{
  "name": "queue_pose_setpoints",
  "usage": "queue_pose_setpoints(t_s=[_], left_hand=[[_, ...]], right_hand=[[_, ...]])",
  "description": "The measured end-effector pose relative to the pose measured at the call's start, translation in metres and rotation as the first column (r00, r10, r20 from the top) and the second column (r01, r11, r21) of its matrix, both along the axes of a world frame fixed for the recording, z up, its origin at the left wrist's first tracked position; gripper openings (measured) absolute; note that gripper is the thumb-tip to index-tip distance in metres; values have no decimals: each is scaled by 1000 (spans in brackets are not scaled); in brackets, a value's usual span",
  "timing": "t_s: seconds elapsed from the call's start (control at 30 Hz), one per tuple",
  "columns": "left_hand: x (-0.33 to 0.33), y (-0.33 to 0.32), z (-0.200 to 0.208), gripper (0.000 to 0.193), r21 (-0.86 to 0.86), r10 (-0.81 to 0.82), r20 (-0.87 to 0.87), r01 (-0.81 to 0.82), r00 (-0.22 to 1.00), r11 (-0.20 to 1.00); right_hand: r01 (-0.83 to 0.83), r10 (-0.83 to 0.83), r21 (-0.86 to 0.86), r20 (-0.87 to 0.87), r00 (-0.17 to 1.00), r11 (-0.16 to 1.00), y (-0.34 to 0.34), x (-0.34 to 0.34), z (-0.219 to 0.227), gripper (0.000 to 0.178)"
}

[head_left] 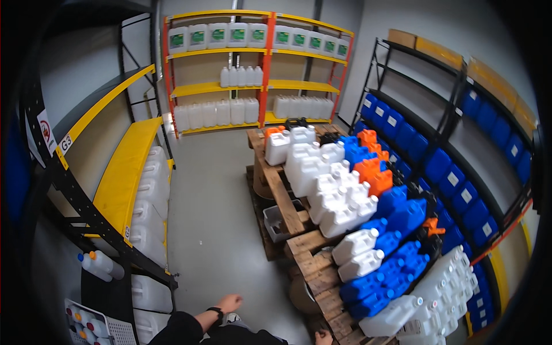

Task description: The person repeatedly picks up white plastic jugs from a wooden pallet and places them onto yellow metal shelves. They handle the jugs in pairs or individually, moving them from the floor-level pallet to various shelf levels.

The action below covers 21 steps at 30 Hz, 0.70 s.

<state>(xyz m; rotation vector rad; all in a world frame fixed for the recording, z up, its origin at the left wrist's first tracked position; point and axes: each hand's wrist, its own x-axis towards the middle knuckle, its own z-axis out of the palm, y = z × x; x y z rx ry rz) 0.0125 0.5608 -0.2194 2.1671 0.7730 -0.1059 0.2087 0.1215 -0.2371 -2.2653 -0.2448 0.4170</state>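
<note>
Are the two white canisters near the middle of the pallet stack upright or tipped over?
Tipped over: both white canisters lie on their sides, caps pointing right, on the pallets.

A storeroom: stacked wooden pallets (290,215) carry white jerrycans (322,178), blue jerrycans (397,230) and orange jerrycans (374,169). The left hand (229,303) hangs free over grey floor (213,218); the right hand (323,337) touches the pallet edge.

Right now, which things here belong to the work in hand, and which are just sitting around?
In hand:
- right hand touching the wooden pallet stack
- white jerrycans, blue jerrycans and orange jerrycans piled on it
- left hand, empty, over the floor

Sitting around:
- shelved white canisters on the far rack
- blue canisters on the right rack
- small bottles at left
</note>
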Motion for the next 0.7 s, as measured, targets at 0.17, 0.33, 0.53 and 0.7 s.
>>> queue_pose_setpoints(t_s=[0.17, 0.33, 0.53, 0.7], left_hand=[[-163, 89, -53, 38, -10, 356, -427, -398, 831, 917], [-245, 113, -48, 39, -34, 437, -653, -600, 619, 799], [-233, 143, -96, 22, 83, 503, -312, -505, 806, 859], [-185, 218, -81, 25, 29, 658, -297, -682, 692, 731]], right_hand=[[-232, 153, -256, -295, 943, 939, 37, -8, -79, 28], [-390, 215, -307, -476, 853, 868, 151, 37, -56, 25], [-533, 305, -316, -552, 776, 785, 245, 77, -77, 26], [-768, 603, -314, -483, 635, 558, 339, 147, -145, 29]])
